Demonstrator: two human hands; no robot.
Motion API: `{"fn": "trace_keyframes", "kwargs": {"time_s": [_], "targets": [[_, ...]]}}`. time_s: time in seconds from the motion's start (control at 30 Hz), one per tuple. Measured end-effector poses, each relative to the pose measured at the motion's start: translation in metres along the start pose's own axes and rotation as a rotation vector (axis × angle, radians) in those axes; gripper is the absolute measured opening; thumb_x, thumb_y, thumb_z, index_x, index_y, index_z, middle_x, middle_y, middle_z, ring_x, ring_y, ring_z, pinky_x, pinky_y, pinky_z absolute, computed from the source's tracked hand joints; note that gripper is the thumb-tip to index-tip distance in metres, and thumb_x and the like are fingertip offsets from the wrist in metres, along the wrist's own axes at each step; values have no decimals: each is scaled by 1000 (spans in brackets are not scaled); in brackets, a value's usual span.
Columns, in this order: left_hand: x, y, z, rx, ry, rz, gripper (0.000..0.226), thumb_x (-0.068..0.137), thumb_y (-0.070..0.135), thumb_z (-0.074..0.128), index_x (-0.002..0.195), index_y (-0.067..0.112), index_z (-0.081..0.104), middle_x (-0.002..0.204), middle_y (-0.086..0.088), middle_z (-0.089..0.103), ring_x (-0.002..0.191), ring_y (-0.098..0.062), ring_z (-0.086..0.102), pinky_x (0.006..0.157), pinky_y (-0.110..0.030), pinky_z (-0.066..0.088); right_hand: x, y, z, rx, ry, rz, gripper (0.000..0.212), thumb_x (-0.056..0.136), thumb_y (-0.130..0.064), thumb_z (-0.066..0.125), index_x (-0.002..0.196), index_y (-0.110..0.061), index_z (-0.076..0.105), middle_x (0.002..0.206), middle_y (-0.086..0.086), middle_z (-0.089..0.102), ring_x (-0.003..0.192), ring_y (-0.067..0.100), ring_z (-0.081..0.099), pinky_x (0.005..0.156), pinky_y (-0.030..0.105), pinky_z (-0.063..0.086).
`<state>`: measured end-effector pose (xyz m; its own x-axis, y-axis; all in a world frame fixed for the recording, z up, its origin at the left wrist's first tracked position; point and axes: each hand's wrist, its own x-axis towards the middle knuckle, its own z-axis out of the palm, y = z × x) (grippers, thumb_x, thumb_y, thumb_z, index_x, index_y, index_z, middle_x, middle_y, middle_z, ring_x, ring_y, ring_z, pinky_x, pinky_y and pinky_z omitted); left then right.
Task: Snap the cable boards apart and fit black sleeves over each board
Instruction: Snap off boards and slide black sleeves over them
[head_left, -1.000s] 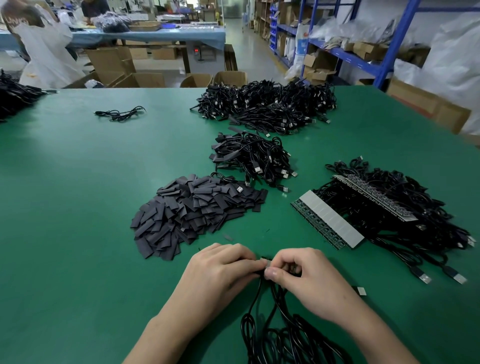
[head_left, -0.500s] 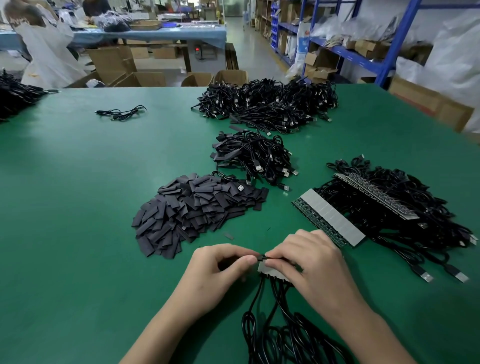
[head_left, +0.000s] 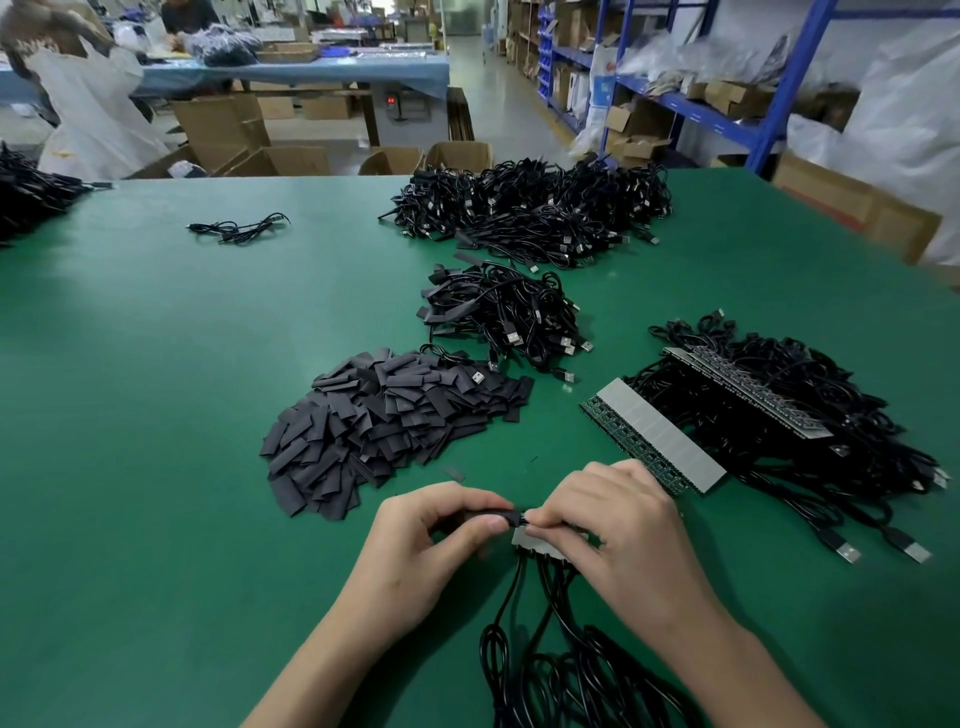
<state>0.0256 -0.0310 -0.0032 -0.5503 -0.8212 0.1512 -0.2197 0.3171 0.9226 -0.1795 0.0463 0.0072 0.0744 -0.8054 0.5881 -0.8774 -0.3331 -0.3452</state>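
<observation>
The hands are parting slightly: the left hand (head_left: 434, 540) is now pinching a black tubular sleeve (head_left: 493, 516) beside the grey cable-board strip (head_left: 525, 538), which the right hand (head_left: 623, 525) is gripping; sleeving seems underway.

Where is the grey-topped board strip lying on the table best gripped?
Grip the board strip likely at its near end, pinched across the narrow width from the left: its left long edge is free, while cables crowd the right edge.
</observation>
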Motion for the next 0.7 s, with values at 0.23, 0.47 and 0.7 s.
{"fn": "trace_keyframes", "kwargs": {"time_s": [0.23,0.47,0.7], "targets": [[-2,4,4,-34,33,9,11,93,28,72,98,34,80,78,3,73,72,-10,67,71,-18,49,0,1,0,-9,32,-30,16,93,-29,73,79,-21,72,75,-14,62,69,14,56,72,37,46],[-2,6,7,-117,53,-27,15,92,33,65,93,35,80,71,0,71,69,-8,65,69,-19,48,1,-1,-1,1,21,-18,15,93,-26,74,79,-21,70,74,-13,60,68,13,54,71,40,46],[-3,3,5,27,59,69,14,92,20,75,98,31,81,89,8,75,83,-16,70,76,-20,53,0,-2,2,-6,28,-31,18,94,-31,71,79,-20,71,75,-14,63,67,13,54,71,38,46]]}}
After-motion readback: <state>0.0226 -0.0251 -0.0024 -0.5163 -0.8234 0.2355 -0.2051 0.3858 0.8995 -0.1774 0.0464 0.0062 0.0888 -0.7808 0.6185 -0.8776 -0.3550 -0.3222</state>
